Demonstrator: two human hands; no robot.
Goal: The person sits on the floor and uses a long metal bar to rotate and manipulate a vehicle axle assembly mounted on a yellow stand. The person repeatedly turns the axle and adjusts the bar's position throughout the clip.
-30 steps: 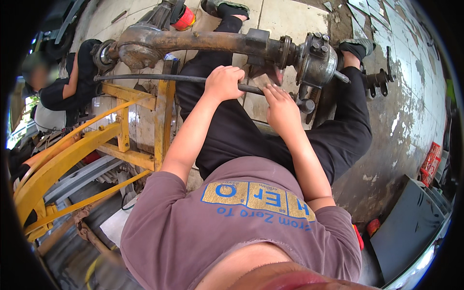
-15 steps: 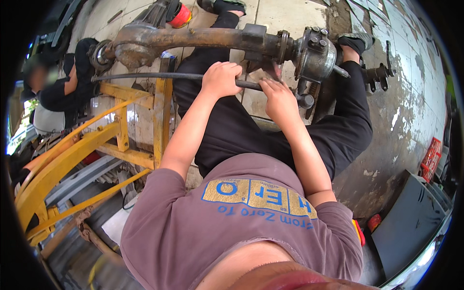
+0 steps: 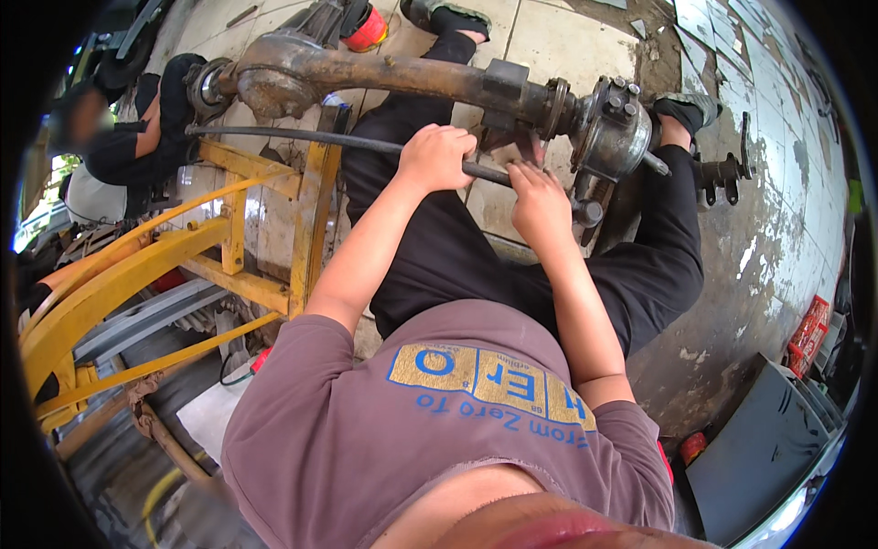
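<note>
Head view: left hand gripped the dark rod; right fingers lay over its right end, closure unclear, likely steadying it. Rod ran crosswise above the left thigh, beside the rusty axle, spread grips probably controlling its length.

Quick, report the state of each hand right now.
Left hand: closed around the dark rod.
Right hand: fingers over the same rod; whether they close around it cannot be told.
</note>
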